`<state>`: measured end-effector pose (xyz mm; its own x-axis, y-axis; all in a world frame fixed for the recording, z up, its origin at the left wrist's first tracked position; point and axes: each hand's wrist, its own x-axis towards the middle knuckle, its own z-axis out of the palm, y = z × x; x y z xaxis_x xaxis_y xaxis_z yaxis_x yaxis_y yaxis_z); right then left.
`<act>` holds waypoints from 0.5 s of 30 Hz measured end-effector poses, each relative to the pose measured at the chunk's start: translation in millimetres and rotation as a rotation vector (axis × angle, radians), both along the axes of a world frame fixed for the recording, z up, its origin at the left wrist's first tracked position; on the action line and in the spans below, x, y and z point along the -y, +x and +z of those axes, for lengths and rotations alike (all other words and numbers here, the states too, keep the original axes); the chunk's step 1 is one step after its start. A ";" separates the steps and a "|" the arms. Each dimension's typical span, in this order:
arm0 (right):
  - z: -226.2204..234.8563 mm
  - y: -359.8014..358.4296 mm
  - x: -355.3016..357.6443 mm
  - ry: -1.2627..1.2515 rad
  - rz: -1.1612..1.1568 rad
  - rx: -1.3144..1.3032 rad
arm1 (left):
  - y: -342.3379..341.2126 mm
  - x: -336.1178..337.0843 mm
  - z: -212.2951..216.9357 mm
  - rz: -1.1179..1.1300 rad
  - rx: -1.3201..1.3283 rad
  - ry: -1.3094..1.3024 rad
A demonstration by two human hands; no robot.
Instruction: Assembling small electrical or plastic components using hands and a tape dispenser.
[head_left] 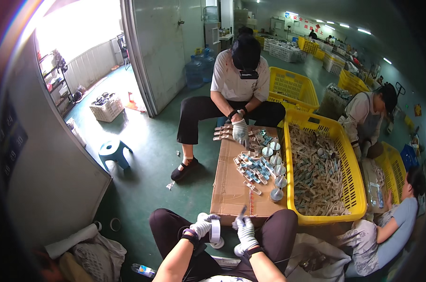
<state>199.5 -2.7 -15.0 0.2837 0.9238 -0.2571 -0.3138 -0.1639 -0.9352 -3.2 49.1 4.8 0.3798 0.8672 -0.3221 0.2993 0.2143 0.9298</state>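
Note:
My left hand [202,226], in a striped knit glove, is closed on a roll of white tape [215,230] held over my lap. Close by on the right, my gloved right hand [245,233] grips a small dark thin piece [243,211] that points up; its kind is hard to make out. Beyond both hands stands a cardboard box [227,188]. On its top lies a pile of pale and blue clothes pegs [253,168]. Several grey cone-shaped pieces [276,194] line its right edge. Across the box, a co-worker's gloved hand [240,131] is beside more pegs [222,132].
A yellow crate [358,207] heaped with loose pegs [316,174] adjoins the box on the right. Another yellow crate [293,84] is behind it. Two people work at the right. At the left are a blue stool [112,149] and sacks [98,254]; a bottle [143,270] lies below.

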 end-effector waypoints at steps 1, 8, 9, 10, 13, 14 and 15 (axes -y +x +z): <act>-5.3 8.4 -1.8 -0.007 -0.042 -0.170 | 0.1 0.0 -1.1 0.012 0.056 -0.037; 14.7 -4.3 -0.7 -0.037 -0.110 -0.046 | -5.9 0.3 -25.5 0.168 0.231 -0.149; 11.6 -2.3 -0.1 -0.067 -0.115 -0.006 | -4.9 -1.5 -24.8 0.123 0.206 -0.138; 8.5 -0.5 -0.8 -0.094 -0.130 -0.080 | -4.1 -2.5 -24.0 0.080 0.182 -0.127; -8.5 12.9 0.1 -0.070 -0.036 -0.141 | 2.3 -4.2 -23.1 0.068 0.160 -0.106; -18.6 15.7 -2.6 -0.088 -0.085 -0.146 | 4.9 -6.1 -22.9 0.058 0.162 -0.104; -14.8 10.3 -3.0 -0.088 -0.073 -0.151 | -2.0 -5.7 -29.4 0.073 0.169 -0.110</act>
